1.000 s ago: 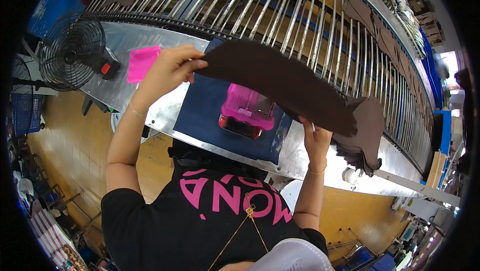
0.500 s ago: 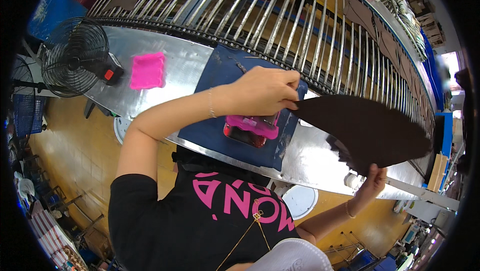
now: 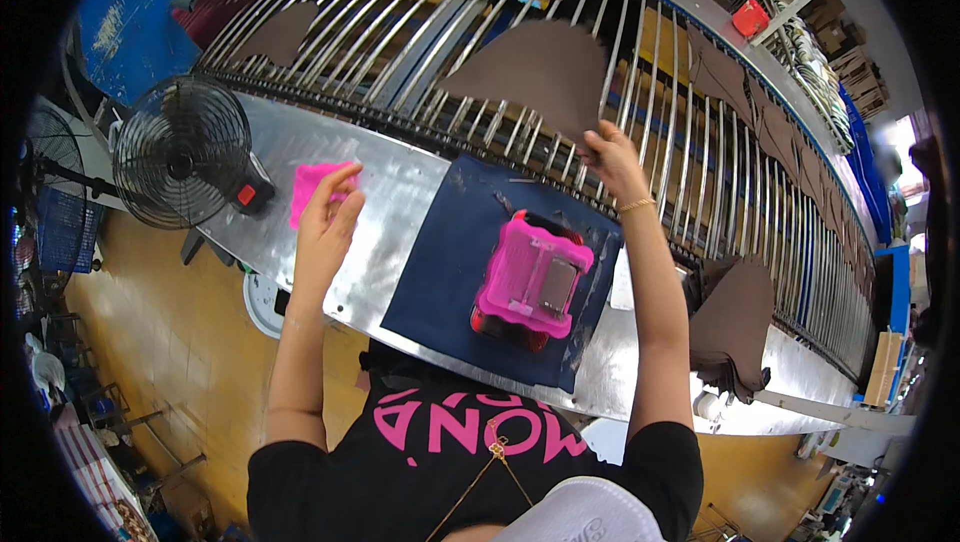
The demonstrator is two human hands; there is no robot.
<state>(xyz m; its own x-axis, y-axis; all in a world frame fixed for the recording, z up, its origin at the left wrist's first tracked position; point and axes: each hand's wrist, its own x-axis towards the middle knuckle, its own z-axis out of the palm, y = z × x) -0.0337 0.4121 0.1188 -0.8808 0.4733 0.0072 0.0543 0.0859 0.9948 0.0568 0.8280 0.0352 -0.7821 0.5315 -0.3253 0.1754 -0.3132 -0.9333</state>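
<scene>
My right hand (image 3: 612, 157) pinches the near corner of a dark brown, curved, flat piece of material (image 3: 545, 67), which spreads over the metal bars of a rack (image 3: 560, 132). My left hand (image 3: 330, 225) is off to the left, fingers extended, partly covering a bright pink square thing with wavy edges (image 3: 305, 190) on the metal table. Whether the fingers touch it I cannot tell. Between my arms, a pink wavy-edged tray (image 3: 515, 272) rests on a red and black object (image 3: 493, 325), on a dark blue mat (image 3: 435, 287). A grey block (image 3: 558, 287) lies in the tray.
More brown pieces (image 3: 732, 317) are piled at the table's right, some hanging over its edge. Several others lie on the rack, such as one brown piece (image 3: 280, 34) at far left. A black fan (image 3: 182, 137) stands at the left of the metal table (image 3: 385, 177).
My left hand has let go of the brown piece and moved left to the pink square. My right hand has carried the piece up and leftward from the table onto or over the bars.
</scene>
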